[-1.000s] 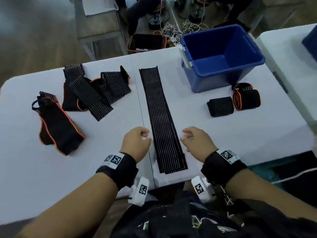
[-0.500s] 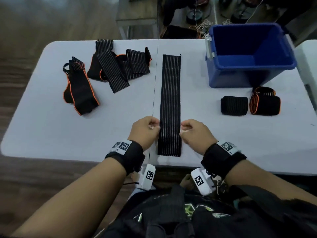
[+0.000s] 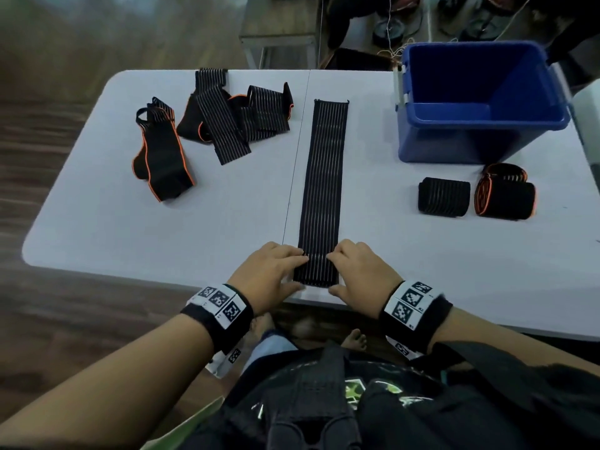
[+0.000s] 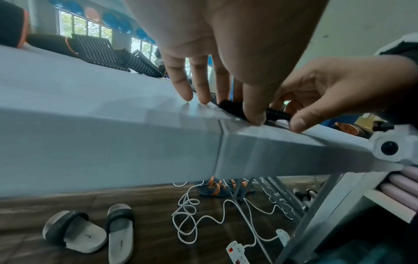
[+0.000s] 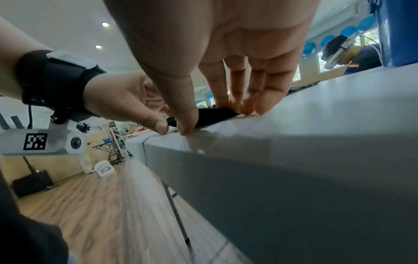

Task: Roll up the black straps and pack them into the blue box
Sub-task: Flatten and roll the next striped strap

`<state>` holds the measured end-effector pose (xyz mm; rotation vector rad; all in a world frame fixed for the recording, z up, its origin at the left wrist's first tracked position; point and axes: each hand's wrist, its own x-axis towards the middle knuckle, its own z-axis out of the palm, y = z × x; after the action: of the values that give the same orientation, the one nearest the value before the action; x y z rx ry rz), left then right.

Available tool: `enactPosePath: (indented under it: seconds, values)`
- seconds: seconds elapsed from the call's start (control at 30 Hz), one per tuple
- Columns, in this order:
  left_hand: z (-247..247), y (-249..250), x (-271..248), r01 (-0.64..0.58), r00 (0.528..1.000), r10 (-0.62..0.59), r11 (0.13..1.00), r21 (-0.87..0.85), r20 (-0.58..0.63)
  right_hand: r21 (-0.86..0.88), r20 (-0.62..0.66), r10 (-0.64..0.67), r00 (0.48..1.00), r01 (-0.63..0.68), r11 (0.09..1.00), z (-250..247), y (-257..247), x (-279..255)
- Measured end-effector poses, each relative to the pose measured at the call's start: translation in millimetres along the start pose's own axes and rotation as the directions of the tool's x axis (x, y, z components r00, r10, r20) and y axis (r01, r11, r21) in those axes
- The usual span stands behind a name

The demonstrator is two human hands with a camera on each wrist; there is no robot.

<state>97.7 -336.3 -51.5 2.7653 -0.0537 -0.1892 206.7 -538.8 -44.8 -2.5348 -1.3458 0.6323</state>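
— Strap (image 3: 321, 190), the flat striped one: where does it lie?

— Stretched along the white table (image 3: 162, 228), running from 12 o'clock down to 6 o'clock, its near end at the table's front edge between both hands.

— And the hands?

— The left hand (image 3: 271, 271) pinches the near end from 9 o'clock, thumb at the front edge and fingers on top. The right hand (image 3: 360, 271) does the same from 3 o'clock. Both are narrowed onto the fabric.

— What do the wrist views add?

— The left wrist view shows the strap's end lifted into a small curl under the thumbs, which the head view flattens. It also shows two slippers (image 4: 90, 232), a white cable (image 4: 192, 214) and a power strip (image 4: 235, 251) on the floor under the table. The right wrist view shows the right hand's fingertips (image 5: 257, 107) pressed down at the strap's edge, and the table's thick front edge.

— And the head view alone?

— The count. One blue box (image 3: 480, 102) at 1 o'clock, standing on the table. Two rolled straps (image 3: 443, 196) side by side at 3 o'clock, just in front of the box; one has orange trim. One loose orange-edged strap (image 3: 162, 157) at 10 o'clock. Beside it a tangled pile of striped straps (image 3: 233, 121) at 11 o'clock; I cannot tell how many.
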Motion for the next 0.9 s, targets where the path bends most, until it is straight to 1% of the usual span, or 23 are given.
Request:
enactPosePath:
  seconds: [0.07, 0.13, 0.17, 0.2, 0.23, 0.3, 0.37, 0.43, 0.5, 0.57, 0.67, 0.73, 0.8, 0.9]
  values:
    - [4, -1, -1, -0.028, 0.998, 0.028, 1.0, 0.001, -0.049, 0.034, -0.058, -0.006, 0.998, 0.008, 0.999, 5, 0, -2]
    - [5, 2, 1, -0.002, 0.994, -0.003, 0.999, -0.045, -0.105, 0.12, -0.114, 0.027, 0.993, -0.013, 0.993, 8, -1, -1]
    - [4, 4, 3, 0.047, 0.991, -0.059, 0.994, -0.103, -0.12, 0.181, -0.113, 0.065, 0.991, -0.043, 0.983, 7, 0, 0]
    - [3, 6, 5, 0.116, 0.982, -0.141, 0.977, -0.18, -0.13, 0.242, -0.099, 0.108, 0.989, -0.081, 0.967, 4, 0, 3]
    - [2, 7, 7, 0.19, 0.964, -0.232, 0.945, -0.265, -0.134, 0.291, -0.079, 0.151, 0.985, -0.122, 0.949, 1, 0, 6]
    - [1, 7, 12, 0.312, 0.913, -0.389, 0.86, -0.404, -0.122, 0.315, -0.047, 0.217, 0.975, -0.192, 0.929, -3, 3, 12]
    - [0, 7, 19, 0.374, 0.871, -0.48, 0.782, -0.499, -0.1, 0.337, -0.035, 0.305, 0.952, -0.276, 0.9, -4, 5, 17]
    - [0, 6, 27, 0.406, 0.845, -0.529, 0.731, -0.549, -0.08, 0.387, -0.03, 0.381, 0.924, -0.341, 0.857, -6, 6, 21]
    - [-1, 8, 32, 0.422, 0.839, -0.54, 0.72, -0.551, -0.062, 0.43, -0.019, 0.445, 0.895, -0.394, 0.812, -8, 5, 24]
    - [-2, 9, 36, 0.431, 0.845, -0.533, 0.725, -0.537, -0.041, 0.46, -0.014, 0.496, 0.868, -0.434, 0.774, -9, 4, 26]
    - [-7, 9, 41, 0.434, 0.869, -0.495, 0.765, -0.476, -0.003, 0.535, -0.016, 0.56, 0.828, -0.466, 0.705, -8, -1, 26]
    - [-10, 9, 42, 0.424, 0.888, -0.461, 0.808, -0.41, 0.01, 0.534, -0.023, 0.557, 0.83, -0.461, 0.709, -7, -4, 25]
    - [-10, 8, 41, 0.391, 0.912, -0.411, 0.862, -0.321, 0.007, 0.506, -0.028, 0.533, 0.845, -0.448, 0.737, -7, -8, 23]
    - [-6, 5, 37, 0.301, 0.95, -0.312, 0.928, -0.219, -0.02, 0.406, -0.029, 0.459, 0.888, -0.409, 0.817, -3, -12, 18]
